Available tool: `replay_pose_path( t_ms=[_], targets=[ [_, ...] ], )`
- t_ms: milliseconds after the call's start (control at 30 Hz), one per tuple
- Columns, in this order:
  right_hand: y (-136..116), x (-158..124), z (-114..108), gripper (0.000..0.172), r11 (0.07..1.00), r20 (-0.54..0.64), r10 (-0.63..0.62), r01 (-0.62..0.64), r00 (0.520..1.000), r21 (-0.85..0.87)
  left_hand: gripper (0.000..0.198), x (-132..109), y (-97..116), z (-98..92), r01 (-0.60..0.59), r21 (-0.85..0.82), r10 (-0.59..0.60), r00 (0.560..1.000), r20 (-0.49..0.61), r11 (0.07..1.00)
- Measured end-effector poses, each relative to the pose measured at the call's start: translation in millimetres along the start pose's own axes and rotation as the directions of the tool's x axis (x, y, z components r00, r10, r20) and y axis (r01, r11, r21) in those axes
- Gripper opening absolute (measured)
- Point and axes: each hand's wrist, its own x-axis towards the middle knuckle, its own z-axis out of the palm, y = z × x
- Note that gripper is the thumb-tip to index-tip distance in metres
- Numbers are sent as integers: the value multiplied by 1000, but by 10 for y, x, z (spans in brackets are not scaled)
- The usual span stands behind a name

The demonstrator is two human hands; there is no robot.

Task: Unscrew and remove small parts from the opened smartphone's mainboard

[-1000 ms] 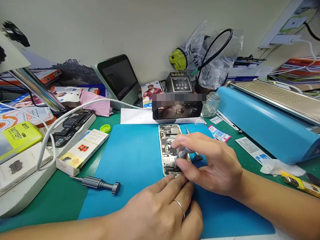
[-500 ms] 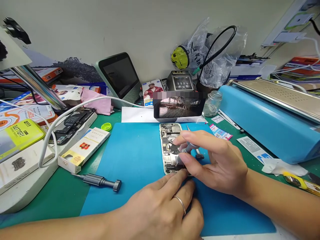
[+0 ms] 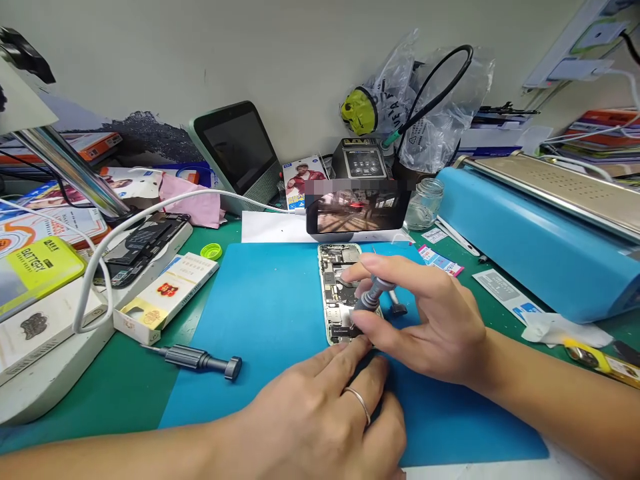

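An opened phone lies on the blue mat with its circuit boards and inner parts bare. My left hand, wearing a ring, is closed at its lower end, fingertips against the edge; part of the grip is hidden. Between the thumb and fingers of my right hand is a grey screwdriver, tilted, its tip toward the lower part of the phone. A second screwdriver lies partly hidden behind that hand. Another grey screwdriver rests at the mat's left edge.
A propped phone playing a video stands behind the mat. To the right are a blue machine, a glass jar and a yellow-handled tool. On the left are small boxes, a white cable and a lamp post.
The screwdriver in my right hand has tilted, its handle now showing more. My right index finger has lowered slightly. My left hand stays at the phone's lower end.
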Motion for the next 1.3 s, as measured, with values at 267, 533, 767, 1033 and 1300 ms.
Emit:
replay_pose_path(
  t_ms=[267, 533, 767, 1033, 1300],
  targets=[
    [-15, -14, -10, 63, 999, 3, 24, -24, 1000, -28, 31, 16, 0, -20, -1, -10, 1, 1000, 14, 1000],
    [10, -30, 3, 65, 998, -8, 65, -65, 998, 13, 32, 20, -2, -43, 0, -34, 2, 999, 42, 999],
    [31, -76, 19, 72, 991, -35, 115, -112, 993, 77, 31, 25, 8, -59, 15, -37, -13, 999, 47, 999],
    [13, -71, -13, 74, 993, 1, 101, -101, 995, 60, 31, 19, 8, -37, 20, -35, -19, 999, 30, 999],
    [15, -60, -39, 69, 993, 22, 80, -82, 997, 79, 32, 16, 11, -12, 27, -32, -27, 1000, 3, 999]
  ],
)
